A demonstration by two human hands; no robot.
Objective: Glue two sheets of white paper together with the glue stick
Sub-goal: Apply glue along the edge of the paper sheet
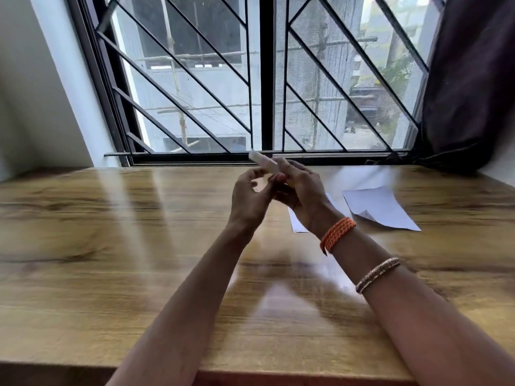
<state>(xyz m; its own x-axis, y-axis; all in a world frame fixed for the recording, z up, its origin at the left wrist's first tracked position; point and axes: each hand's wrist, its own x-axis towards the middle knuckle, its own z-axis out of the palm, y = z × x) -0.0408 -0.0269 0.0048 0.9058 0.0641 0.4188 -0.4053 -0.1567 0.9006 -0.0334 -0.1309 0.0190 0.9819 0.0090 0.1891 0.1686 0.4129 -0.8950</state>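
Both my hands are raised together above the far middle of the wooden table (111, 260). My right hand (301, 196) grips a pale glue stick (263, 162) that points up and to the left. My left hand (249, 199) is curled beside it, fingertips touching the stick's lower part; the blur hides whether it holds a cap. One white paper sheet (381, 208) lies flat on the table to the right. A second white sheet (296, 222) lies partly hidden under my right wrist.
A barred window (264, 79) runs along the table's far edge. A dark curtain (471, 79) hangs at the far right corner. A white wall (33, 93) stands at the left. My right forearm wears an orange band (337, 234) and a beaded bracelet (377, 274).
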